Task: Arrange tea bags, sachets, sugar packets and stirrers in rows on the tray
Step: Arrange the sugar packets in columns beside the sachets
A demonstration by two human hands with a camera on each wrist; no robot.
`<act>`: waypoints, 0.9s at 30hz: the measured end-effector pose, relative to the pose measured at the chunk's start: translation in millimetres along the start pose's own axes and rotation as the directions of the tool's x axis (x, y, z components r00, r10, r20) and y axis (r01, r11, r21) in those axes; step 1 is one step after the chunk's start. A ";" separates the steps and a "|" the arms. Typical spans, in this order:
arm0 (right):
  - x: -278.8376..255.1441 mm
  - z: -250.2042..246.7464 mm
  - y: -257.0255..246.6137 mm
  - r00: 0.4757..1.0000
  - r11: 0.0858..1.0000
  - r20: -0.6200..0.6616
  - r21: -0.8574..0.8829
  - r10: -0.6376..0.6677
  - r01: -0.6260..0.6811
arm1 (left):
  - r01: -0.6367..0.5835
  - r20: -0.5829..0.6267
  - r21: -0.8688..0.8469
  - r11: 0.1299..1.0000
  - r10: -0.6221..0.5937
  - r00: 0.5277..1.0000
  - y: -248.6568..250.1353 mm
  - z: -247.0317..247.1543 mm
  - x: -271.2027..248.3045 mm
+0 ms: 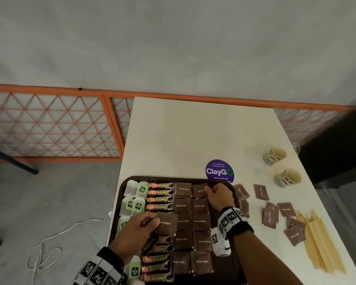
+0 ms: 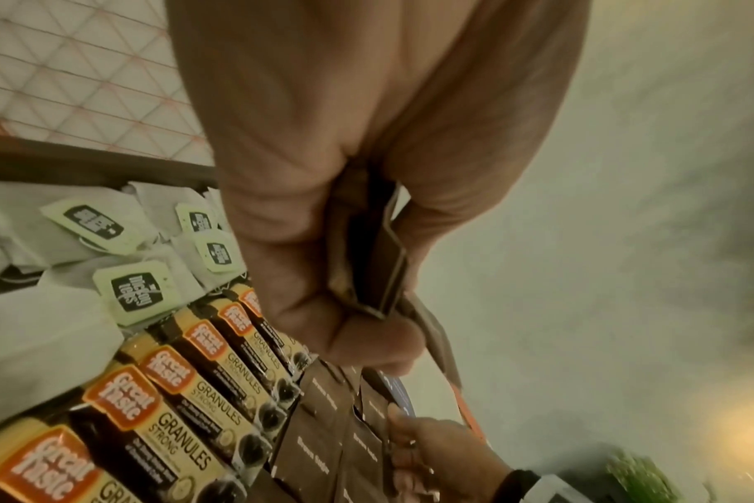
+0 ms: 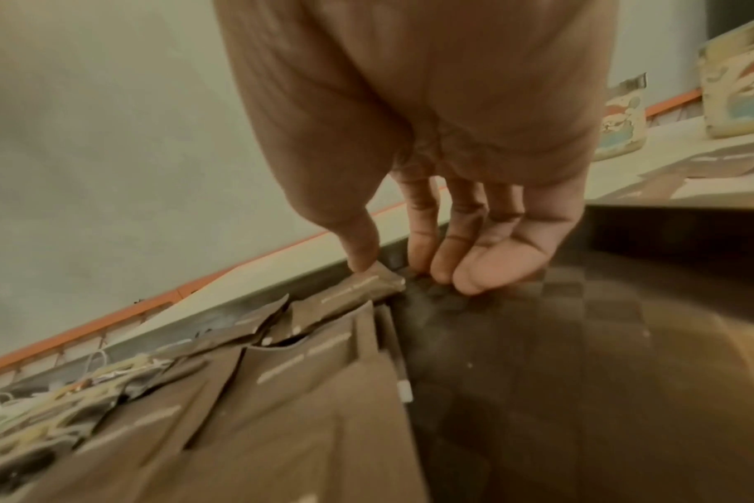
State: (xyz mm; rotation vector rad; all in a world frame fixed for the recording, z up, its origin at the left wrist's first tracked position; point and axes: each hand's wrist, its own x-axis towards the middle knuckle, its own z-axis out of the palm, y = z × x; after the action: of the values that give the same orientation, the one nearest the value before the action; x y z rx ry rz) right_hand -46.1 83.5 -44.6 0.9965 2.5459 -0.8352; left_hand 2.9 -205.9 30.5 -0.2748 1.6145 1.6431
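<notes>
A dark brown tray [image 1: 119, 194] holds tea bags [image 1: 136, 194] at its left, coffee sachets [image 1: 161, 195] beside them and rows of brown sugar packets [image 1: 201, 223] in the middle. My left hand [image 1: 144, 223] hovers over the sachet column and grips a small stack of brown sugar packets [image 2: 388, 269] between thumb and fingers. At the tray's far right corner my right hand [image 1: 216, 192] reaches down. Its thumb presses the corner of the far sugar packet [image 3: 366, 282], and its fingertips [image 3: 461, 282] touch the tray floor beside it.
Loose sugar packets [image 1: 271, 214] and a bundle of wooden stirrers [image 1: 319, 247] lie on the white table right of the tray. Two paper cups [image 1: 275, 155] stand farther back, near a purple round sticker [image 1: 220, 171]. A white cable [image 1: 49, 239] trails on the floor at the left.
</notes>
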 end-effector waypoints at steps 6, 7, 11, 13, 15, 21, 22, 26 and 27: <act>-5.3 9.9 0.5 0.999 0.999 -0.020 -0.007 -0.045 0.045 | -0.045 -0.093 -0.004 0.999 0.044 0.995 3.9 -4.2 -0.1; -7.4 10.1 0.6 0.998 0.999 -0.022 -0.003 -0.055 0.055 | -0.042 -0.093 -0.023 0.999 0.040 0.995 4.8 -4.0 0.5; -18.1 1.6 0.6 0.994 0.993 -0.041 0.052 -0.100 0.102 | -0.054 -0.036 -0.113 0.992 0.050 0.998 13.0 0.5 2.4; -36.3 -9.8 -6.1 0.982 0.976 -0.039 0.117 -0.182 0.185 | -0.072 -0.020 -0.122 0.990 0.070 0.997 16.7 4.1 4.8; -68.3 -24.4 -19.5 0.956 0.921 0.037 0.281 -0.292 0.270 | -0.091 -0.016 -0.132 0.987 0.089 0.996 18.5 8.4 8.8; -127.9 -30.0 -35.2 0.846 0.800 0.169 0.458 -0.506 0.387 | -0.091 0.037 -0.099 0.991 0.095 0.995 20.8 24.0 18.3; -126.6 -28.0 -31.4 0.850 0.813 0.133 0.397 -0.510 0.426 | -0.096 0.045 -0.063 0.993 0.099 0.994 19.5 26.4 20.2; -109.5 -36.1 -14.2 0.872 0.845 0.150 0.366 -0.467 0.390 | -0.132 0.017 -0.003 0.991 0.132 0.991 12.6 32.2 26.5; -97.7 -38.8 -8.3 0.893 0.865 0.166 0.373 -0.418 0.335 | -0.129 -0.002 -0.021 0.991 0.129 0.992 11.4 31.7 26.7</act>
State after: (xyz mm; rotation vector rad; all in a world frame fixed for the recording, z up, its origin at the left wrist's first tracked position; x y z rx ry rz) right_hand 16.8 50.7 33.4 0.4260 2.4635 -1.4453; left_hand -10.5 -165.2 26.8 -0.1851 1.6452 1.7580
